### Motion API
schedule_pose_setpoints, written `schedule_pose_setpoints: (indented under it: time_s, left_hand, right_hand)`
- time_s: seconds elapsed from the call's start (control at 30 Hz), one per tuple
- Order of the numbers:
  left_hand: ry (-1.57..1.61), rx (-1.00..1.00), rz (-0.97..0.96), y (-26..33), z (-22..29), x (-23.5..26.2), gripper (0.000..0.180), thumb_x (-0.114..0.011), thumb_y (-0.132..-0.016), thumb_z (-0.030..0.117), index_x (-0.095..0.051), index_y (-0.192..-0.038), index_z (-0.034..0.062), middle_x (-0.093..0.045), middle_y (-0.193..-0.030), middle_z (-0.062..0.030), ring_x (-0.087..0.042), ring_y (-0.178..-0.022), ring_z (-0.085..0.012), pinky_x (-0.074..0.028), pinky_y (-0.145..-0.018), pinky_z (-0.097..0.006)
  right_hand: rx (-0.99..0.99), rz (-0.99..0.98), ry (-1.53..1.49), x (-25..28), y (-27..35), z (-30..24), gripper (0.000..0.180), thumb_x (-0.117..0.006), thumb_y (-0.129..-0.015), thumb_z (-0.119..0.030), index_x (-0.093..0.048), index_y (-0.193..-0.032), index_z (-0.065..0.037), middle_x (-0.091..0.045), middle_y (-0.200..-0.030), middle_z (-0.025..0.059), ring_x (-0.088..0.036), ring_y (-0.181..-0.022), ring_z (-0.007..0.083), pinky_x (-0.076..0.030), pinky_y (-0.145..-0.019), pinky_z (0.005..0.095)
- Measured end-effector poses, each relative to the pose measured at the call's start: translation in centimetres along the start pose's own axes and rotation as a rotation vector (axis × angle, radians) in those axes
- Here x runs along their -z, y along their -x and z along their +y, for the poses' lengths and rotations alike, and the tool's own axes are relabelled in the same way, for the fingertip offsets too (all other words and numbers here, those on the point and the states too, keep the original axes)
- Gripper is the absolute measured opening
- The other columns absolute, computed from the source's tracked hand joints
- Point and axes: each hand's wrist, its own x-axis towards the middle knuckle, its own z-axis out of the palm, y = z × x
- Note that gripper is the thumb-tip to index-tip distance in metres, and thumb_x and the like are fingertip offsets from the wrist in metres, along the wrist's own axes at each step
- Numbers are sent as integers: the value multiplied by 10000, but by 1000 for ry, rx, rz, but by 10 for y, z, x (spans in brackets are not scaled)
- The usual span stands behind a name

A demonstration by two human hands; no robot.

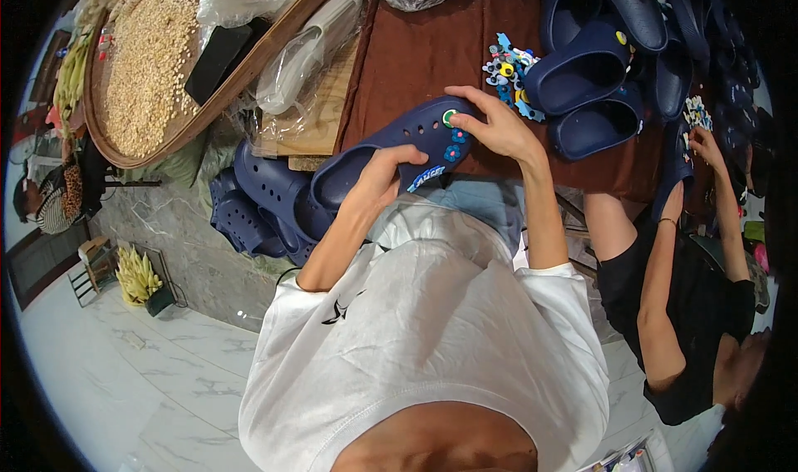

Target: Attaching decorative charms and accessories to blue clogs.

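A navy clog (432, 142) with vent holes lies across my hands, above the near edge of the brown cloth. My left hand (381, 179) is closed round its side, thumb on the upper by the opening. At the toe, my right hand (503, 129) presses its thumb beside a round green-and-white charm (450, 118), while its fingers curl over the front of the clog. Below that charm sit small blue flower charms (452, 152) and a blue-and-white lettering charm (426, 177). The underside of the clog is hidden.
Loose colourful charms (509, 69) lie on the brown cloth (407, 52). Several navy clogs (578, 64) crowd the right; others (270, 185) hang left of my hands. A grain-filled tray (145, 73) holds a black phone-like slab (223, 60). A co-worker (665, 306) handles another clog.
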Motion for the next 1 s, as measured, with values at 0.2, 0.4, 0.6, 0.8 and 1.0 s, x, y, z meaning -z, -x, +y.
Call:
schedule_pose_setpoints:
  time_s: [0.2, 0.4, 0.6, 0.8, 1.0]
  left_hand:
    - [-374, -249, 110, 9, -8, -14, 487, -609, -697, -57, -622, -1181, -4, -680, -1065, -86, -641, -938, -186, -517, -866, -313]
    - [-453, -118, 126, -5, 11, -8, 421, -618, -707, -19, -630, -1128, -21, -684, -1036, -102, -656, -911, -203, -534, -848, -318]
    - [-207, -33, 184, 0, 16, -14, 372, -654, -725, 23, -629, -1092, -32, -686, -995, -108, -675, -879, -213, -555, -820, -316]
    - [-120, -15, 244, -5, 21, -5, 359, -668, -791, 87, -615, -1130, -21, -680, -1042, -131, -681, -900, -234, -563, -853, -338]
    - [-109, -63, 258, -1, 20, 4, 355, -658, -897, 237, -604, -1141, -16, -666, -1099, -126, -651, -1015, -227, -523, -933, -348]
  right_hand:
    - [37, 90, -54, -10, 1, -6, 447, -696, -887, -127, -545, -1295, -26, -614, -1187, 100, -588, -1112, 198, -463, -961, 328]
    - [-1, 172, -107, -11, -3, 2, 442, -703, -870, -178, -565, -1272, -58, -618, -1206, 144, -589, -1138, 264, -456, -967, 363]
    - [-15, 183, -150, -19, -3, 12, 473, -692, -892, -282, -591, -1296, -59, -614, -1222, 179, -586, -1164, 301, -452, -982, 373]
    - [7, 357, 54, -32, -6, 10, 420, -674, -908, -307, -627, -1257, -78, -639, -1177, 182, -620, -1097, 321, -480, -941, 391]
    - [85, 702, 461, -6, 5, 20, 204, -614, -925, -107, -647, -1108, -23, -647, -1058, 174, -642, -947, 353, -511, -799, 442]
